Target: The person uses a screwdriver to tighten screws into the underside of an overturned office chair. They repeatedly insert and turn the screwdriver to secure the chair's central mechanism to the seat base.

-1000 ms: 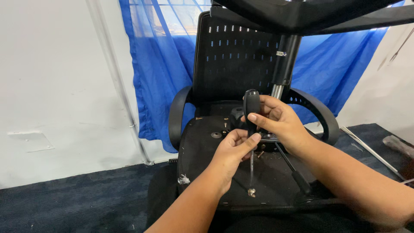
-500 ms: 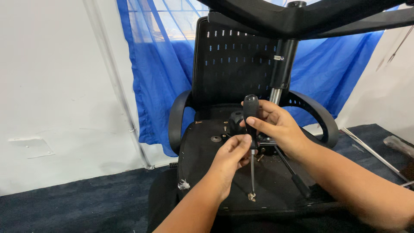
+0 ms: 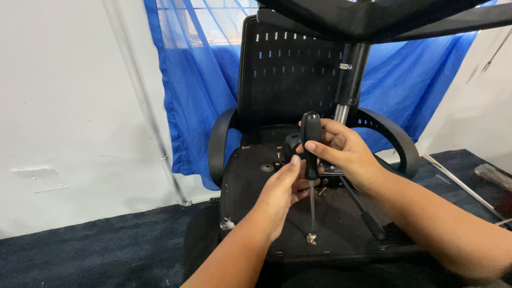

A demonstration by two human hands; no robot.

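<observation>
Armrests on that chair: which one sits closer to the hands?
The right armrest, curving just behind the right hand that holds the screwdriver. The left armrest stands farther from the left hand.

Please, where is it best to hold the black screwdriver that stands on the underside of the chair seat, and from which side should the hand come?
Probably the thick black handle at the top of the screwdriver, wrapped from the right, as the right hand does. The tool stands nearly upright with its tip on a screw, so the handle is the widest part. The left hand touches the thin shaft from the left to steady it.
</observation>
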